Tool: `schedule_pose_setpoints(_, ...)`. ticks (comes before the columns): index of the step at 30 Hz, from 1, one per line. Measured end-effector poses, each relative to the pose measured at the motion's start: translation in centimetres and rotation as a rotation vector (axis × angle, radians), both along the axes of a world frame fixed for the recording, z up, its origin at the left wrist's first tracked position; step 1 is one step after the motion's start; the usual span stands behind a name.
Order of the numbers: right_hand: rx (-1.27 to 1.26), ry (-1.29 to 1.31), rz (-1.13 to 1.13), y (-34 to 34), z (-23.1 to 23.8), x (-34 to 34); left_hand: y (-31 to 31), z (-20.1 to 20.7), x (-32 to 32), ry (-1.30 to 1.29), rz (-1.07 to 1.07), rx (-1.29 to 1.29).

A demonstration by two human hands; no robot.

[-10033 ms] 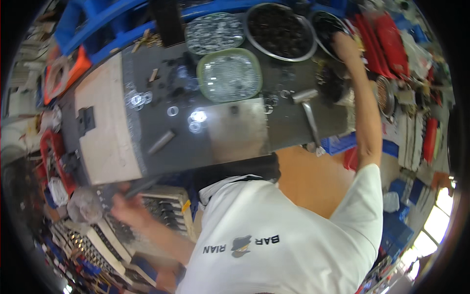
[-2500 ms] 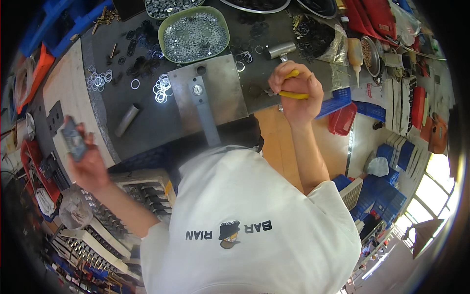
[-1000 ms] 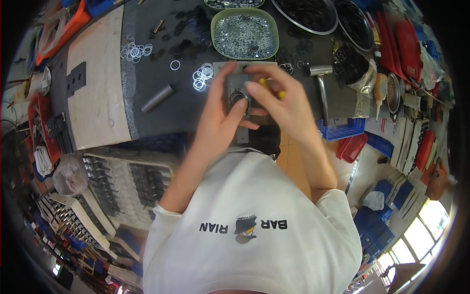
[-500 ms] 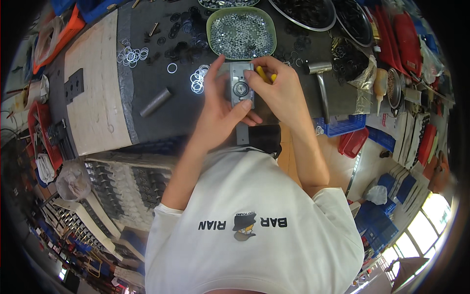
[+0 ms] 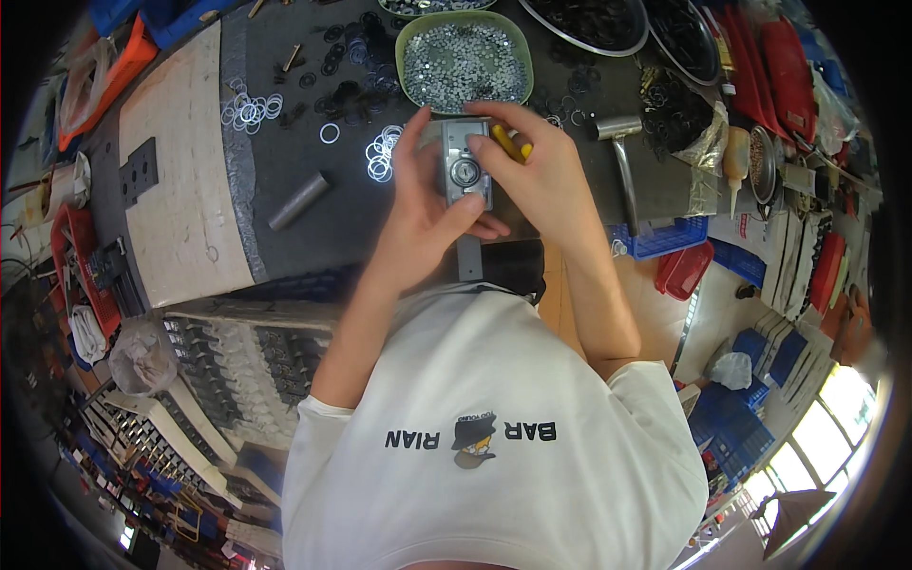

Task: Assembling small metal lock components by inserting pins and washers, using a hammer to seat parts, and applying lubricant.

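Note:
My left hand is wrapped round a grey metal block with a round, keyhole-like cylinder set in its lower half. The thumb lies across the block's near end, and the fingers go behind it. My right hand is at the block's right side, thumb and forefinger at its upper part. Tucked in the right palm is a yellow-handled tool; its working end is hidden, so its kind does not show. A flat grey metal strip sticks out below my hands at the bench edge.
Beyond my hands stands a green tray of small shiny metal pieces. White rings and a metal rod lie to the left. A hammer rests at the right, near a blue basket and a glue bottle.
The view has shifted slightly. My right forefinger and thumb have moved a little on the block, and the yellow handles sit at a slightly different angle. Both grips stay the same.

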State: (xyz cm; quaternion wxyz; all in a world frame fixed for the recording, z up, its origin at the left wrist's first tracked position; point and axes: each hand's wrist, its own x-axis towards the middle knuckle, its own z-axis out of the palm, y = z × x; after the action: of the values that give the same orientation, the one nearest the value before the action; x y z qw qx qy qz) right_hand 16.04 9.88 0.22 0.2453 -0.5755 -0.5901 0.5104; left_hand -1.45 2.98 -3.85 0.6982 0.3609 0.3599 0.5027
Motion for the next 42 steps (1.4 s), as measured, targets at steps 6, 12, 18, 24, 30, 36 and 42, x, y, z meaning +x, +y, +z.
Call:
schedule_pose_setpoints(6, 0.401, -0.106, 0.338, -1.1, 2.4, 1.6, -0.1, -0.2, -0.6, -0.090, 0.020, -0.078)
schedule_pose_setpoints(12, 0.404, -0.311, 0.717, 2.0, 2.7, 2.0, 0.1, -0.9, -0.6, -0.039, 0.001, -0.058)
schedule_pose_setpoints(18, 0.475, -0.203, 0.953, 5.6, 1.5, 2.5, 0.5, 0.8, -0.1, -0.025, 0.010, -0.137)
schedule_pose_setpoints(24, 0.490, -0.434, 0.391, -2.1, 0.7, 0.9, 0.0, 0.1, -0.3, -0.036, 0.030, -0.090)
schedule_pose_setpoints(30, 0.500, -0.359, 0.386, -1.9, 0.2, 1.2, 0.2, -0.7, -0.2, -0.051, 0.018, -0.082)
schedule_pose_setpoints(36, 0.530, -0.260, 0.666, 1.9, 1.2, 2.4, 0.7, -1.2, 0.3, -0.023, 0.063, -0.012)
schedule_pose_setpoints(42, 0.476, -0.042, 0.135, 0.5, 1.0, 5.0, 0.1, 0.8, 0.7, -0.015, 0.037, -0.137)
